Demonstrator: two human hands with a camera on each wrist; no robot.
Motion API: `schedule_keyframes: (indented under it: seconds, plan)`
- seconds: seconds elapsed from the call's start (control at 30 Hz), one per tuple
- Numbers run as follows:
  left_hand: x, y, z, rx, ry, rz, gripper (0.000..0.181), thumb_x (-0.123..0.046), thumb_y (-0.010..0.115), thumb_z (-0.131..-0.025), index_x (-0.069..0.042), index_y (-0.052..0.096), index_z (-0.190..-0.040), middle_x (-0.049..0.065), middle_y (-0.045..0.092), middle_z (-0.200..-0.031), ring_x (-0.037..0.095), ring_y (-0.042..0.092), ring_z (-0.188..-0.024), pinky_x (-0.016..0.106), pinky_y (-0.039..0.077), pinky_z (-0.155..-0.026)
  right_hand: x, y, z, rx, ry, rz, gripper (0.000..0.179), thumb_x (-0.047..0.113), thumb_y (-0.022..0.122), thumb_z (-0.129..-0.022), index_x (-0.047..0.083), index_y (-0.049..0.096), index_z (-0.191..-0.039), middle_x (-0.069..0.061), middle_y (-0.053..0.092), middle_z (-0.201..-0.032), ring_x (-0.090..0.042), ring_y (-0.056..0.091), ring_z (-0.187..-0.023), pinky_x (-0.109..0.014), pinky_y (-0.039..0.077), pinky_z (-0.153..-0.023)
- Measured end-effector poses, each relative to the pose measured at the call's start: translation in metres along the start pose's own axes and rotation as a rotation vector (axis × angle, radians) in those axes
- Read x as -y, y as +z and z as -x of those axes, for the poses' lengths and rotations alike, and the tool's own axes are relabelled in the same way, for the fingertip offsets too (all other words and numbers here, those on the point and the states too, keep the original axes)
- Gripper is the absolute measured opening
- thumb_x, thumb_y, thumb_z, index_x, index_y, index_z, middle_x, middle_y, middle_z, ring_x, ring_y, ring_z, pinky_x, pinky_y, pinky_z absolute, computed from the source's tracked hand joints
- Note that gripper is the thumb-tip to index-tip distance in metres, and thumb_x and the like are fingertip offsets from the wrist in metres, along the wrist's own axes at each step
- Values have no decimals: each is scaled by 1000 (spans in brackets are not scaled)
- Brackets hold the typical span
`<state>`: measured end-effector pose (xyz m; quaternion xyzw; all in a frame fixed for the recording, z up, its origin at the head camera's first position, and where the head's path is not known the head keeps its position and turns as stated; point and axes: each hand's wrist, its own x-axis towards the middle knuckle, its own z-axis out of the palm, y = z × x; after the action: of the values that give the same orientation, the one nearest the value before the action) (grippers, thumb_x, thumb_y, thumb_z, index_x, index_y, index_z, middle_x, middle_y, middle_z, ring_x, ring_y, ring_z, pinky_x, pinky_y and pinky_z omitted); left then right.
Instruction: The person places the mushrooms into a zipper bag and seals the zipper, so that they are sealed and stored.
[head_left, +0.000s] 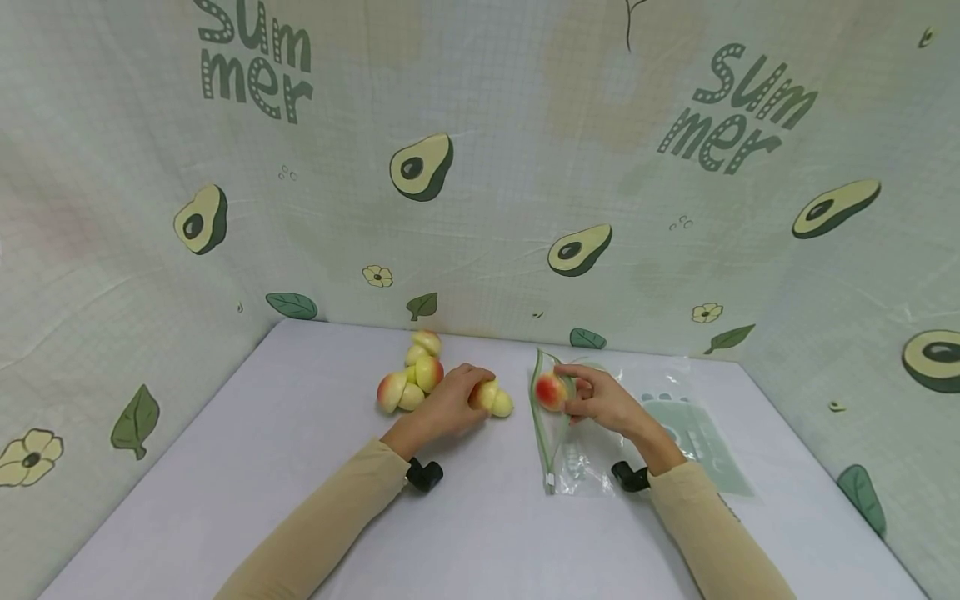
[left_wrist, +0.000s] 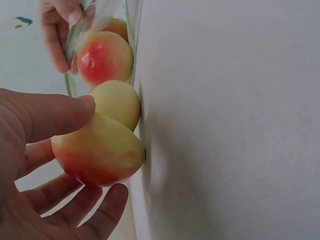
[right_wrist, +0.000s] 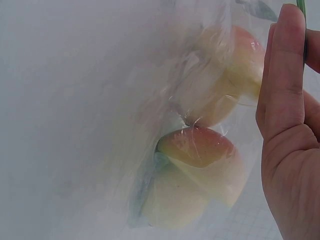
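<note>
My left hand (head_left: 453,402) grips a yellow peach with a red blush (left_wrist: 100,150), thumb on top and fingers curled below. A paler peach (left_wrist: 119,102) sits against it on the bag side; whether the hand holds that one too, I cannot tell. To the right, a clear zip bag with a green-edged mouth (head_left: 542,450) faces the left hand. My right hand (head_left: 606,406) pinches the bag's rim between thumb and fingers. Just inside the mouth is a red-cheeked peach (head_left: 551,391). Through the plastic, the right wrist view shows several peaches, one with a reddish top (right_wrist: 200,147).
Left of the left hand lies a cluster of several peaches (head_left: 411,379) on the white table (head_left: 315,467). The bag's body spreads rightward, with a pale green printed panel (head_left: 697,442). A patterned cloth (head_left: 487,208) stands behind the table and at both sides.
</note>
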<state>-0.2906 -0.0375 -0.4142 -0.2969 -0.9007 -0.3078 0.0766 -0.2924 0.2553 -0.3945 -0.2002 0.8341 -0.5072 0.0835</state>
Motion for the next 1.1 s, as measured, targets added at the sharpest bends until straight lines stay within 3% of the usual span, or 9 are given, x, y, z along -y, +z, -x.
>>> schedule_keyframes:
  seconds: [0.33, 1.1]
  plan:
    - [0, 1, 1, 56, -36, 26, 57, -20, 76, -80, -11, 52, -131, 7, 52, -123, 18, 50, -110, 36, 41, -98, 28, 2, 12, 18, 1, -14, 61, -11, 64, -81, -9, 41, -138, -5, 34, -64, -24, 55, -67, -48, 55, -68]
    - [-1, 3, -1, 19, -1, 37, 55, -19, 77, -80, -9, 52, -129, 6, 55, -119, 17, 52, -106, 35, 42, -96, 29, 2, 11, 13, 1, -10, 60, -10, 65, -82, -9, 42, -137, -6, 33, -68, -25, 54, -66, -47, 55, -67]
